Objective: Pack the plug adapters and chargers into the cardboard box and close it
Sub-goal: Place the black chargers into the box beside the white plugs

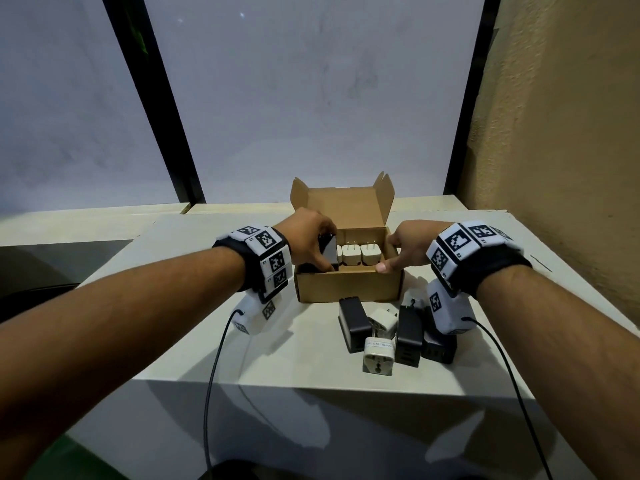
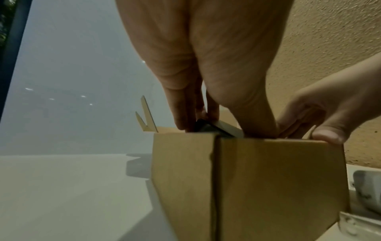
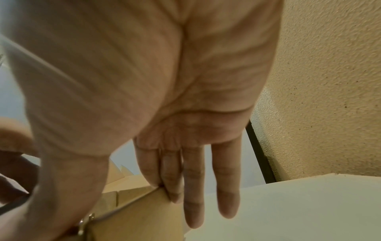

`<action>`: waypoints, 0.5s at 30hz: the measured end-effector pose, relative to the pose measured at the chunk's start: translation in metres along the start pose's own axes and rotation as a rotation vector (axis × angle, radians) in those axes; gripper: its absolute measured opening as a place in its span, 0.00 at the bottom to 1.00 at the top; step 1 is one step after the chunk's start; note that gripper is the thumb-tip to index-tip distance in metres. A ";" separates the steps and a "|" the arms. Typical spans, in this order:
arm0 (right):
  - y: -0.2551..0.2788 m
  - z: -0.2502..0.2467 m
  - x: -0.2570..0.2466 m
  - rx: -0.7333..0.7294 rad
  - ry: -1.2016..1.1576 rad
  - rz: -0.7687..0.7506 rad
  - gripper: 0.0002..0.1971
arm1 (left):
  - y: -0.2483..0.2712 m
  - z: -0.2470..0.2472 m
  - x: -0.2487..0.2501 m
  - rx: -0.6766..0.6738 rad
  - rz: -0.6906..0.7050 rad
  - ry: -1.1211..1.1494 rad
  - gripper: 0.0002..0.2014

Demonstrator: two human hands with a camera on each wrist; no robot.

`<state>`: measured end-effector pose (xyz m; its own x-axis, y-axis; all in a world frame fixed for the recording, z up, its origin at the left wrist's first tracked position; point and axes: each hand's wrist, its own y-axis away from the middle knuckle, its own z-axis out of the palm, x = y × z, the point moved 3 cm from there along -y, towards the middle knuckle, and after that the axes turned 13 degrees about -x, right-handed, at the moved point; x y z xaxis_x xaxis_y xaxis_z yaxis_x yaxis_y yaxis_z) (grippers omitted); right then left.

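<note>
The cardboard box (image 1: 346, 285) stands open on the table, its lid upright at the back. Three white chargers (image 1: 349, 254) sit in a row inside. My left hand (image 1: 325, 258) grips a black charger (image 1: 329, 252) and holds it upright in the box's left end. The left wrist view shows that black charger (image 2: 216, 128) tilted just above the rim of the box (image 2: 257, 179). My right hand (image 1: 391, 254) holds the box's front right corner, thumb on the front rim. In the right wrist view its fingers (image 3: 193, 203) lie straight down the outer wall of the box (image 3: 134, 216).
Loose on the white table (image 1: 294, 348) in front of the box lie three black chargers (image 1: 353, 323) (image 1: 410, 337) (image 1: 438, 348) and two white plug adapters (image 1: 379, 351) (image 1: 382, 322). The table's front edge (image 1: 311, 382) is close. A textured wall (image 1: 554, 133) rises at the right.
</note>
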<state>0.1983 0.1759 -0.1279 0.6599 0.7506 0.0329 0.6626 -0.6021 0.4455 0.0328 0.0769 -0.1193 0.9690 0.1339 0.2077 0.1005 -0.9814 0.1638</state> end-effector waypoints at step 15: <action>0.002 -0.001 -0.003 -0.006 0.011 0.015 0.26 | -0.020 0.015 -0.002 -0.197 -0.077 -0.113 0.31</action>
<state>0.1976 0.1730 -0.1261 0.6656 0.7447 0.0492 0.6508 -0.6114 0.4501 0.0323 0.0947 -0.1377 0.9803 0.1804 0.0799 0.1401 -0.9215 0.3623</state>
